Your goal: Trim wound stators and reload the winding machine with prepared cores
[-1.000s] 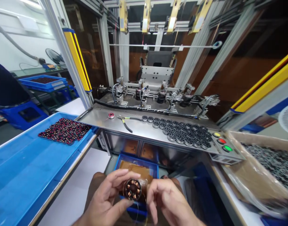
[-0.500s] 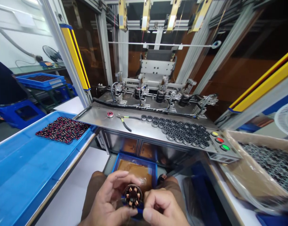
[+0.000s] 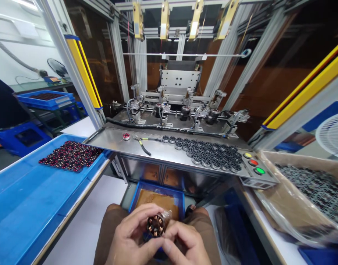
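Low in the middle of the head view, both my hands hold a small round stator [image 3: 156, 225] with copper windings, just above my lap. My left hand [image 3: 130, 237] curls around its left side, thumb under it. My right hand [image 3: 185, 244] is closed against its right side, fingers pinched at its edge; what they pinch I cannot make out. Below my hands sits a blue bin [image 3: 181, 201] with brown scrap in it.
A steel shelf [image 3: 157, 149] ahead carries rows of dark unwound stators [image 3: 210, 154], a lone red-wound stator [image 3: 126, 136], cutters [image 3: 142, 144] and coloured push buttons [image 3: 253, 162]. A blue tray [image 3: 28, 195] at left holds wound stators [image 3: 71, 156]. A lined box [image 3: 301, 198] at right is full of dark stators.
My hands have closed in on the stator and drawn it lower and nearer. The view has shifted slightly, so the bench sits a little further left.
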Tool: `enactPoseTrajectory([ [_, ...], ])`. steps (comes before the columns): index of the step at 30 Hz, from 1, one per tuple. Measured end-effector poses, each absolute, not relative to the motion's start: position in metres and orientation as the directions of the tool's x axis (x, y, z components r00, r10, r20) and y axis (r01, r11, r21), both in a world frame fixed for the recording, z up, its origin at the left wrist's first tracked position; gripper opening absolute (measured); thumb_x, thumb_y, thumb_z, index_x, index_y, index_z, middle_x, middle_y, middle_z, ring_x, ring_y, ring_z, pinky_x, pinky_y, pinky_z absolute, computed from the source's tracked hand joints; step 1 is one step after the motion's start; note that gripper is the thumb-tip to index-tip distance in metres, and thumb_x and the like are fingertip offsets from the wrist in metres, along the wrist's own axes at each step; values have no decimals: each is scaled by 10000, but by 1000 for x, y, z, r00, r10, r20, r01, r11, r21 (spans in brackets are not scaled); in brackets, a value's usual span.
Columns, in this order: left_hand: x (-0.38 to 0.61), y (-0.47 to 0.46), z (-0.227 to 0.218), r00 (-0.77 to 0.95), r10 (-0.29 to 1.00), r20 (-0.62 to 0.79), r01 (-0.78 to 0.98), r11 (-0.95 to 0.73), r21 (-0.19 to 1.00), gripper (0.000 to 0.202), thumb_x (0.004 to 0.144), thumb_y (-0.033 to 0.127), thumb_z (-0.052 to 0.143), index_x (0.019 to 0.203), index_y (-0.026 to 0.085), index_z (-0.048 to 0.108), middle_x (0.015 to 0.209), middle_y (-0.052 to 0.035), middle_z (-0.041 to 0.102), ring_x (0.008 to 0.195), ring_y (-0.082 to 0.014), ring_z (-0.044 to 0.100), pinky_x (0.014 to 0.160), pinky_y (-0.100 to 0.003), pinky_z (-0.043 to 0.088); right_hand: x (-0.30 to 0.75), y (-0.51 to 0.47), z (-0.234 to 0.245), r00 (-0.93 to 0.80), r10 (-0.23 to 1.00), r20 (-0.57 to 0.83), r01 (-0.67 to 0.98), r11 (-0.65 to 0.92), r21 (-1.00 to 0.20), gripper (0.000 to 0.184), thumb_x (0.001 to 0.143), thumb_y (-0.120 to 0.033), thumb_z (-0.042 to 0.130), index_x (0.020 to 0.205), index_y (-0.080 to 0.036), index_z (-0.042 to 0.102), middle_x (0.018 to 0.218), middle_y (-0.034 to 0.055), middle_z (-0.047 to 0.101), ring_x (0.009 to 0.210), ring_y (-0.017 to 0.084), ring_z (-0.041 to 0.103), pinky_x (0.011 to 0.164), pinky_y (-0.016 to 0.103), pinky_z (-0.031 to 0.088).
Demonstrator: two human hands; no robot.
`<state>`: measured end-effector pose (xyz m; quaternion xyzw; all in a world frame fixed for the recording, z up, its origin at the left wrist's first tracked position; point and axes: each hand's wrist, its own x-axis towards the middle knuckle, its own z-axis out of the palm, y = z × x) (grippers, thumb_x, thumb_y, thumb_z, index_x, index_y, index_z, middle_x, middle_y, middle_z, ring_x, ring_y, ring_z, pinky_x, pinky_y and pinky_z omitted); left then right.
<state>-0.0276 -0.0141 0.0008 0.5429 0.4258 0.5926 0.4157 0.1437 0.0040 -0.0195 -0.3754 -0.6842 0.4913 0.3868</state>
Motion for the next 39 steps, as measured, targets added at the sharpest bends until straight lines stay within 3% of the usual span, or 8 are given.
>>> enactPoseTrajectory([
  [3, -31, -18, 0, -86, 866, 492, 287, -451, 845, 577, 641, 111, 814, 1153, 344, 689, 1011, -36, 793, 881, -248, 756, 798, -290, 621, 140, 3, -13, -287, 903, 320, 33, 343, -939, 376, 752, -576, 667, 740, -220, 545, 682, 2, 527, 623, 163, 504, 582, 276, 405],
  [7, -33, -21, 2, -31, 835, 549, 354, -505, 788, 606, 621, 104, 830, 1155, 341, 671, 1012, -24, 795, 847, -227, 763, 799, -263, 618, 132, 2, -8, -212, 869, 447, -45, 449, -893, 275, 823, -452, 657, 742, -228, 520, 693, -3, 516, 627, 153, 500, 576, 265, 408],
  [10, -32, -20, 3, -58, 861, 504, 234, -480, 846, 526, 626, 87, 819, 1075, 336, 708, 1010, -28, 788, 907, -224, 750, 815, -258, 609, 130, -2, -12, -215, 889, 404, -28, 408, -913, 176, 922, -307, 548, 765, -226, 537, 708, 6, 534, 658, 153, 522, 613, 271, 419],
  [16, -27, -14, 7, -63, 994, 94, -222, -106, 969, 383, 620, 268, 853, 990, 240, 759, 1010, -88, 774, 942, -261, 736, 838, -288, 597, 130, -5, -25, -204, 932, 300, -72, 291, -954, 175, 931, -318, 538, 784, -226, 524, 727, 2, 525, 676, 155, 498, 634, 278, 408],
  [24, -33, -14, 4, 25, 775, 631, 351, -598, 721, 526, 627, -3, 732, 1097, 223, 668, 957, -66, 765, 866, -209, 744, 779, -253, 612, 122, 0, -10, -329, 923, 199, -294, 100, -951, 251, 920, -449, 532, 820, -221, 502, 775, -9, 447, 724, 155, 439, 680, 283, 393],
  [29, -33, -14, 0, -2, 732, 681, 357, -636, 684, 501, 655, -2, 689, 1118, 175, 616, 981, -82, 753, 900, -194, 733, 812, -240, 603, 117, 0, -18, -253, 963, 96, -337, 5, -941, 272, 977, -420, 440, 800, -217, 483, 764, -14, 461, 713, 140, 461, 683, 270, 394],
  [36, -44, -21, 2, 91, 735, 672, 469, -627, 622, 473, 692, 18, 717, 1122, 183, 611, 1005, -86, 755, 897, -187, 739, 813, -223, 599, 120, 0, -6, -214, 890, 402, -178, 369, -912, 182, 893, -409, 589, 955, -244, 545, 935, 28, 495, 855, 180, 514, 751, 310, 429],
  [39, -45, -25, -2, 109, 747, 656, 473, -619, 627, 508, 660, -3, 737, 1116, 194, 630, 1003, -65, 764, 879, -171, 744, 833, -195, 582, 114, -1, 2, -187, 948, 260, -169, 229, -958, 206, 939, -354, 520, 802, -202, 541, 798, 6, 496, 744, 148, 488, 695, 286, 405],
])
